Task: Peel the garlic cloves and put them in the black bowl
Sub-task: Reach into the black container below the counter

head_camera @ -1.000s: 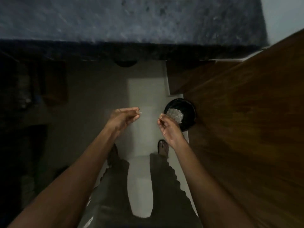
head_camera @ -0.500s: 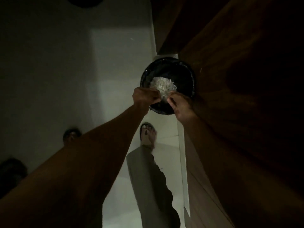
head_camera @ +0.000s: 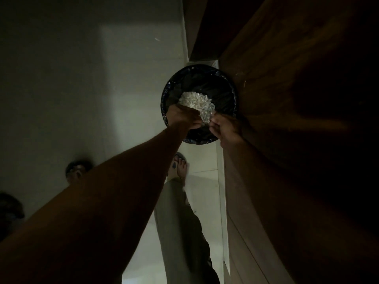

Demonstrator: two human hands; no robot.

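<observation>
Hands (head_camera: 185,117) over unlabelled black bin (head_camera: 225,95)

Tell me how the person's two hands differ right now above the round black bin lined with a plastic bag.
The left hand reaches in from the lower left on a lit forearm; the right hand comes up along the dark brown wooden cabinet, mostly in shadow. The left hand covers part of the white heap of peels; the right sits beside it. Both have curled fingers over the black bin.

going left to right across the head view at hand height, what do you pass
Pale floor → left hand → white garlic peels in the black-lined bin → right hand → wooden cabinet. Both hands are over the near rim of the bin; what they pinch is too dark to tell.
</observation>
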